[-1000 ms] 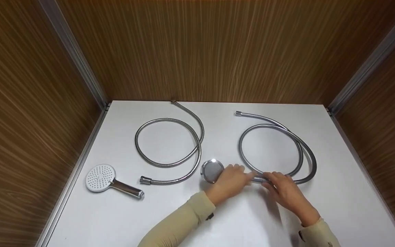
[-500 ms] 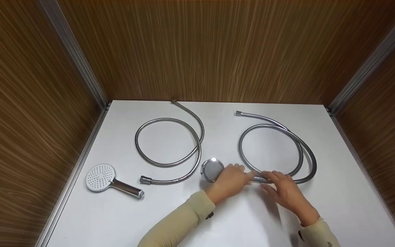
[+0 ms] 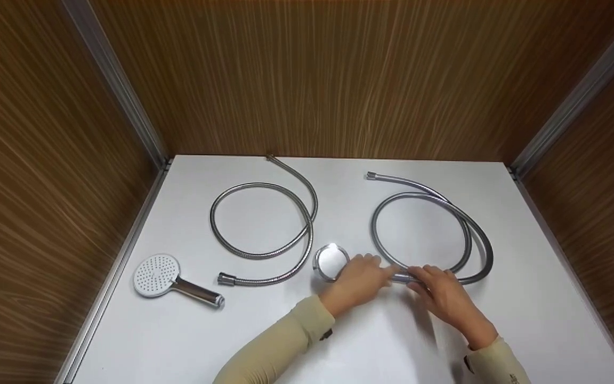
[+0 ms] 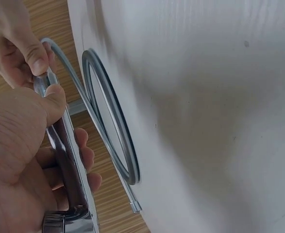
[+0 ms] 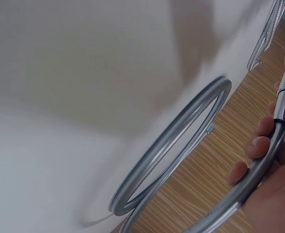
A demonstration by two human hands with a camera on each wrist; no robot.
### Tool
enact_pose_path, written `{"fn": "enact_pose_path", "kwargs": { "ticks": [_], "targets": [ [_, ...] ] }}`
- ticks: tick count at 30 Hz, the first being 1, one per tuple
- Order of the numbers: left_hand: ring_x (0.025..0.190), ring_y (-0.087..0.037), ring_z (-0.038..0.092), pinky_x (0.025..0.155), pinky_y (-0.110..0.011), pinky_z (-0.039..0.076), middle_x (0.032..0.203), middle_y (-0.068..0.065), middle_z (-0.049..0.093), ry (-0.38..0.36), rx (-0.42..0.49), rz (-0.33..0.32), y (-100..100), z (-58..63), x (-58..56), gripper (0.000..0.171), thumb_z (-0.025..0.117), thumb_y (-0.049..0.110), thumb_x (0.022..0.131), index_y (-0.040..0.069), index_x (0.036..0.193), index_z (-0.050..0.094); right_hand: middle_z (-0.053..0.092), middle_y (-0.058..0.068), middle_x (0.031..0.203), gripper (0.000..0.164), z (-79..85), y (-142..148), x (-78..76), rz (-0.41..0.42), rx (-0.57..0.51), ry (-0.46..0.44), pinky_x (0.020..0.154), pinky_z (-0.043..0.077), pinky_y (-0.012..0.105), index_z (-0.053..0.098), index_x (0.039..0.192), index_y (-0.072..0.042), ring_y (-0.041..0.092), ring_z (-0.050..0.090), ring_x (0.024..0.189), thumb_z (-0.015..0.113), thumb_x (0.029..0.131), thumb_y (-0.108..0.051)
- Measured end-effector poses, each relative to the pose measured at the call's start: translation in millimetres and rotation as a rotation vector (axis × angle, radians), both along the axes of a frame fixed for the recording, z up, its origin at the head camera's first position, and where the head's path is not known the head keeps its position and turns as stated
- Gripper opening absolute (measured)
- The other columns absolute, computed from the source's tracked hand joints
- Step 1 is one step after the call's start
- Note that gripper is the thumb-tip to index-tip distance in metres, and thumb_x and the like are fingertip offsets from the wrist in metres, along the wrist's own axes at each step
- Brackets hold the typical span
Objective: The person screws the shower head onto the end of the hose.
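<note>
My left hand (image 3: 359, 281) grips the chrome handle of a shower head (image 3: 332, 261), whose round face points up. In the left wrist view, fingers wrap the handle (image 4: 72, 165) and the thumb lies along it. My right hand (image 3: 442, 298) holds the end of a smooth grey shower hose (image 3: 375, 226), close beside my left hand. A silver end nut (image 5: 281, 104) shows between the right fingers in the right wrist view, in line with the handle. Fingers partly hide the joint, so how far the threads engage cannot be seen. The hose loops on the white table behind.
On the left of the white table (image 3: 285, 341) lies a second shower head (image 3: 156, 276) with a white dotted face. A ribbed metal hose (image 3: 212, 218) lies coiled between it and my hands. Wood-patterned panels (image 3: 307, 80) enclose the back and sides.
The right fingers lift slightly, then close again around the hose end. The held shower head's face has tilted a little and looks brighter. Everything else lies where it was.
</note>
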State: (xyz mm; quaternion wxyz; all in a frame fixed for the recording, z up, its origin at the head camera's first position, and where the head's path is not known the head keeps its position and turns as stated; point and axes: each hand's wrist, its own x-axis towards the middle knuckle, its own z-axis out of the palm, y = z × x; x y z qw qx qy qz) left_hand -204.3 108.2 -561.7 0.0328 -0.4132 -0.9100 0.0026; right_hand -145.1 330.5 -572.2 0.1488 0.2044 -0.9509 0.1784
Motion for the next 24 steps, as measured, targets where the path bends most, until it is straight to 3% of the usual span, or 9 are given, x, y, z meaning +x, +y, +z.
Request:
{"fn": "enact_pose_path", "kwargs": {
  "ticks": [9, 16, 24],
  "targets": [
    [0.087, -0.014, 0.062, 0.076, -0.028, 0.051, 0.102, 0.002, 0.071, 0.068, 0.002, -0.004, 0.8, -2.6, 1.7, 0.039, 0.055, 0.05, 0.104, 0.037, 0.141, 0.058, 0.058, -0.008, 0.079, 0.018, 0.9, -2.9, 2.6, -0.014, 0.005, 0.007, 0.073, 0.043, 0.038, 0.074, 0.111, -0.008, 0.008, 0.05, 0.073, 0.077, 0.094, -0.015],
    [0.089, -0.013, 0.062, 0.078, -0.028, 0.051, 0.102, 0.003, 0.071, 0.085, -0.019, -0.004, 0.6, -2.6, 0.7, 0.04, 0.056, 0.05, 0.104, 0.038, 0.142, 0.058, 0.064, -0.004, 0.087, 0.017, -0.2, -6.3, 2.9, -0.046, -0.015, -0.106, 0.081, 0.046, 0.043, 0.072, 0.115, -0.009, 0.014, 0.059, 0.079, 0.069, 0.102, -0.018],
    [0.086, -0.013, 0.062, 0.076, -0.027, 0.051, 0.098, 0.003, 0.071, 0.089, -0.014, -0.009, 0.1, -5.7, 1.9, 0.041, 0.056, 0.051, 0.104, 0.038, 0.143, 0.057, 0.065, -0.005, 0.088, 0.018, 0.2, -7.0, 1.7, -0.078, -0.035, -0.153, 0.082, 0.046, 0.045, 0.072, 0.113, -0.012, 0.013, 0.059, 0.081, 0.071, 0.095, -0.015]
  ]
}}
